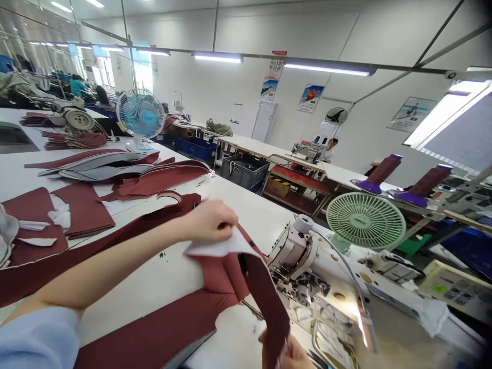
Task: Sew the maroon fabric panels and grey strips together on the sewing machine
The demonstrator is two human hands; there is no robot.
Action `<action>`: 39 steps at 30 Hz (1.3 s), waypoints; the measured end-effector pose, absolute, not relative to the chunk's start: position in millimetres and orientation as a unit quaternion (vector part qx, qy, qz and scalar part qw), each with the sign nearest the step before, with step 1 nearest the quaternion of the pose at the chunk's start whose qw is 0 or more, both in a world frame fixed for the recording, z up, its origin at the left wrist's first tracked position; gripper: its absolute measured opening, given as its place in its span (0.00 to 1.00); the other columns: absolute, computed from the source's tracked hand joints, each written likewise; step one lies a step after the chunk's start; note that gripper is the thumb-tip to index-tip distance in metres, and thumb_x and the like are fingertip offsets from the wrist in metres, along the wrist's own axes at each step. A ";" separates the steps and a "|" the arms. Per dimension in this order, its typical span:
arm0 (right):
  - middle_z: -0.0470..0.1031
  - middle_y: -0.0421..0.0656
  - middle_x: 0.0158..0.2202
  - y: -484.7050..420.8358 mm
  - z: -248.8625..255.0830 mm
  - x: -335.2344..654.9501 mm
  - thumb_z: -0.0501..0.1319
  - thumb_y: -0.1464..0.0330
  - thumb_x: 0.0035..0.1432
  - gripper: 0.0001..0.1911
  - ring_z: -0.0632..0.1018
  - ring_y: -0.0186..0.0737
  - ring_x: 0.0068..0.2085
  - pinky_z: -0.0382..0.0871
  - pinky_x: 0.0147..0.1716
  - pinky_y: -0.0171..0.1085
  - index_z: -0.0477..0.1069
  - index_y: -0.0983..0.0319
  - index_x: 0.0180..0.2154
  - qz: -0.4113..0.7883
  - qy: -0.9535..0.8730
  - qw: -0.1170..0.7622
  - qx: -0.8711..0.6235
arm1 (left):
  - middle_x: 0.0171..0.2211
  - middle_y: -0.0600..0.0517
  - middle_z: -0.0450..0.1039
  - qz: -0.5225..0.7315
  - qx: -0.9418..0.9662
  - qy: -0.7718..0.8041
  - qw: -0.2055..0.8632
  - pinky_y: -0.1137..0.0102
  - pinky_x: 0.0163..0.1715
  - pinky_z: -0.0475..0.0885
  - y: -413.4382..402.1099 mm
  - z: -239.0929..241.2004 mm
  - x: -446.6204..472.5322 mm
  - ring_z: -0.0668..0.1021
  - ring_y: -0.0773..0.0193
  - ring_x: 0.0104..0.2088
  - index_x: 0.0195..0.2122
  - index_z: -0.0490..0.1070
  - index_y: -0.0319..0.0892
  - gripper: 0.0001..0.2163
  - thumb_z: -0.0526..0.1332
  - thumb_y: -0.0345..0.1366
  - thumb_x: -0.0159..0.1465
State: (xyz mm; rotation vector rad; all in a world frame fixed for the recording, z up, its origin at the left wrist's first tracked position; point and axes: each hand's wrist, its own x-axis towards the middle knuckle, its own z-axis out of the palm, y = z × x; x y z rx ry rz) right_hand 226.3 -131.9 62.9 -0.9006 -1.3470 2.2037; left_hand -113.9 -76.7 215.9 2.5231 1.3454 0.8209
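Observation:
My left hand (209,221) is closed in a pinch on the upper edge of a maroon fabric piece (230,271) with a white lining, held above the white worktable (161,277). My right hand (294,354) shows only partly at the bottom edge, fingers closed on the lower end of the same maroon strip. The fabric hangs between both hands just left of the sewing machine head (295,261).
Stacks of maroon cut pieces (82,207) and grey-lined strips (107,171) lie at left. A green fan (365,220) stands behind the machine, a blue fan (140,115) farther back. Thread cones (380,171), grey crates (246,171) and other workstations fill the background.

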 end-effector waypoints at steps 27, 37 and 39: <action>0.53 0.49 0.68 -82.4 9.0 119.9 0.57 0.72 0.57 0.35 0.55 0.59 0.67 0.55 0.59 0.58 0.57 0.61 0.66 0.096 -0.898 0.077 -0.423 | 0.48 0.46 0.76 0.737 0.449 0.480 0.158 0.59 0.57 0.63 -0.7 71.8 -87.2 0.72 0.57 0.55 0.49 0.73 0.42 0.17 0.52 0.45 0.68; 0.61 0.42 0.65 -89.7 9.5 152.5 0.53 0.68 0.65 0.25 0.60 0.45 0.65 0.56 0.59 0.48 0.61 0.54 0.63 0.147 -0.936 0.069 -0.314 | 0.48 0.46 0.72 0.158 0.915 0.368 0.041 0.62 0.50 0.61 -21.3 15.7 -45.1 0.71 0.57 0.51 0.49 0.72 0.42 0.12 0.56 0.33 0.65; 0.63 0.42 0.64 -96.8 5.6 159.8 0.52 0.67 0.66 0.24 0.61 0.47 0.64 0.56 0.58 0.49 0.62 0.55 0.63 0.142 -0.937 0.088 -0.307 | 0.50 0.46 0.71 0.158 0.916 0.367 0.045 0.60 0.52 0.60 -26.4 13.7 -43.6 0.69 0.56 0.53 0.52 0.71 0.43 0.14 0.55 0.37 0.67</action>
